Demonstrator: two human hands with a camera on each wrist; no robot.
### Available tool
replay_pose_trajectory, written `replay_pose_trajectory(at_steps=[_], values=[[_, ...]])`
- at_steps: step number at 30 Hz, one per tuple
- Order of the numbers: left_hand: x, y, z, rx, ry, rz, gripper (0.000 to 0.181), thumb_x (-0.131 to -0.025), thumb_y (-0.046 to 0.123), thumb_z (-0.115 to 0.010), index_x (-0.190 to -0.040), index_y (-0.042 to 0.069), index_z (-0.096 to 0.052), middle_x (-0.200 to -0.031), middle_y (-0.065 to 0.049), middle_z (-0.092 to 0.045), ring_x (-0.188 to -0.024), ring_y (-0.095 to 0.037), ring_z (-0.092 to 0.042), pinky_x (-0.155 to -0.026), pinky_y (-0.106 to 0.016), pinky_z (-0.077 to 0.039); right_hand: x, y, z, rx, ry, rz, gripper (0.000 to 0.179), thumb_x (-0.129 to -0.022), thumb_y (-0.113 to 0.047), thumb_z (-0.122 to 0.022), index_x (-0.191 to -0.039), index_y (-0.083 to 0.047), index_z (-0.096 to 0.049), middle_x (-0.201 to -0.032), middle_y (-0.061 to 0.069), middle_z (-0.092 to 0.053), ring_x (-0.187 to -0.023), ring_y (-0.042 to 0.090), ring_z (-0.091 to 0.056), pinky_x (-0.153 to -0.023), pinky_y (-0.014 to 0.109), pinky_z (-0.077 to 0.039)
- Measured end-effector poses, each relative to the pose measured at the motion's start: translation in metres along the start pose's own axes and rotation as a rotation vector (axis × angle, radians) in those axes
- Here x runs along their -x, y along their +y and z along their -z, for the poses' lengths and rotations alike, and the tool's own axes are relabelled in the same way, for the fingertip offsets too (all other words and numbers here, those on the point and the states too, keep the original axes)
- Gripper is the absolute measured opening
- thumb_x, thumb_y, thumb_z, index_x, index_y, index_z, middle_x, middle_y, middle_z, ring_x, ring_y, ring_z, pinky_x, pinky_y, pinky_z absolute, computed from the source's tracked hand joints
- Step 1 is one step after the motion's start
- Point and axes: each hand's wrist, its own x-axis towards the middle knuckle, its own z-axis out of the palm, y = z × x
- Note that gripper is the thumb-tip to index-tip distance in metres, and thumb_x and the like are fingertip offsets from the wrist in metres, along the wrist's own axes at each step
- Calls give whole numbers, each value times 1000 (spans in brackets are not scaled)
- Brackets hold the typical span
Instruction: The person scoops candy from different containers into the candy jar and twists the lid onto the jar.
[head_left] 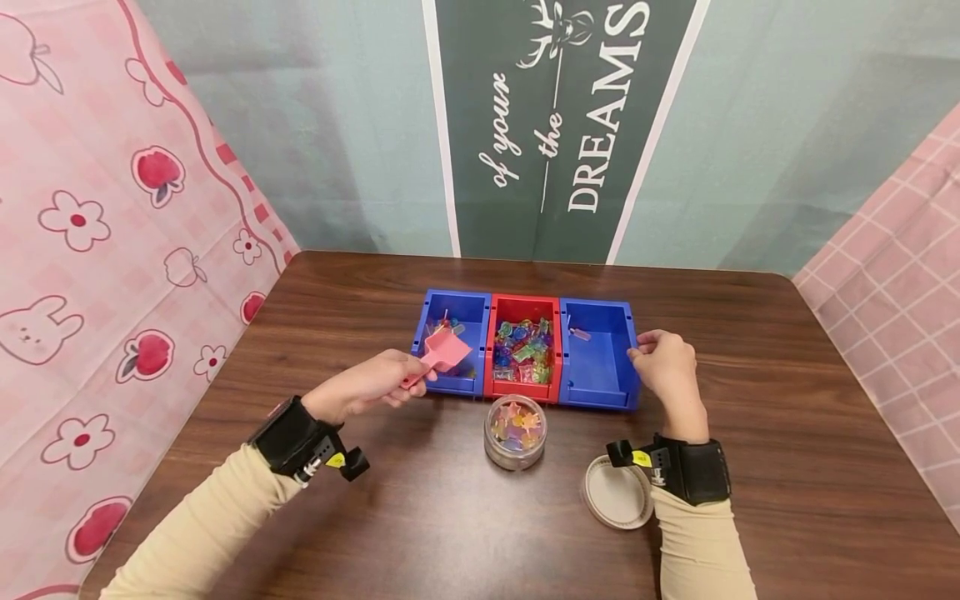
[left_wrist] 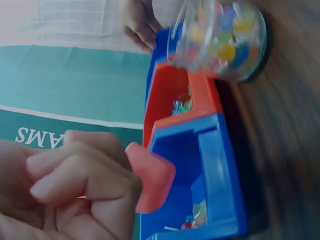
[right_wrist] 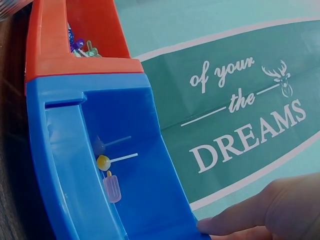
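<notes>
In the head view my left hand (head_left: 378,382) grips the handle of a small pink scoop (head_left: 447,350). The scoop's blade hangs over the left blue bin (head_left: 471,307), which holds a few small charms (left_wrist: 199,215). Fingers and thumb of my right hand (head_left: 667,367) hold the outer rim of the right blue bin (head_left: 600,367). Inside that bin lie a yellow lollipop charm (right_wrist: 104,162) and a pale pink popsicle charm (right_wrist: 113,189). Between the blue bins sits a red bin (head_left: 525,300) with many translucent colourful charms (head_left: 523,346).
An uncovered clear jar (head_left: 514,454) of colourful charms stands in front of the red bin. Its round lid (head_left: 618,493) lies near my right forearm. The wooden table (head_left: 465,533) meets a printed curtain (head_left: 360,150) at the back, with pink cloths (head_left: 112,275) at the sides.
</notes>
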Motion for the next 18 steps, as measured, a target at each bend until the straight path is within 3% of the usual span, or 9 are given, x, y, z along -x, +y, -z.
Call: replay_pose_trajectory(at_steps=[6,8,10,14,16,18], values=[[3,6,3,-162,72,-7,29,-102,12,-35,-110,-13,-48,-64,5,-43,-49,-4,-31,-47,-17,-23,0,0,0,1,-5,4,30,-92,-12,-59,-112,10,-61,-106,30,-67,-98,43,-61,-85,52,-46],[3,8,5,-289,126,-44,29,-101,11,-36,-109,-13,-51,-62,4,-41,-50,-6,-30,-47,-18,-23,0,-1,0,4,-4,8,30,-92,-12,-58,-112,10,-61,-106,30,-66,-99,43,-60,-86,53,-46],[2,10,4,-494,224,-108,29,-100,13,-39,-103,-10,-57,-62,3,-40,-52,-9,-33,-49,-20,-26,0,-1,0,8,-2,11,30,-92,-12,-58,-112,11,-61,-106,30,-66,-99,43,-60,-87,53,-45],[-2,14,1,-966,524,-206,31,-99,18,-43,-82,0,-60,-61,-2,-45,-57,-18,-48,-52,-30,-39,0,-1,0,9,-9,3,30,-92,-12,-58,-113,10,-61,-107,30,-66,-100,43,-60,-87,53,-46],[-5,17,-1,-1113,642,-236,31,-100,19,-44,-78,1,-58,-62,-8,-54,-60,-24,-58,-53,-37,-48,0,-1,0,11,-12,-1,30,-92,-12,-58,-113,10,-61,-108,30,-66,-100,43,-60,-86,53,-46],[-8,20,-3,-1220,716,-259,30,-100,18,-45,-80,0,-57,-66,-16,-61,-63,-32,-65,-53,-45,-53,0,-1,0,12,-15,-3,31,-92,-12,-58,-113,10,-61,-108,30,-66,-100,43,-60,-86,53,-46]])
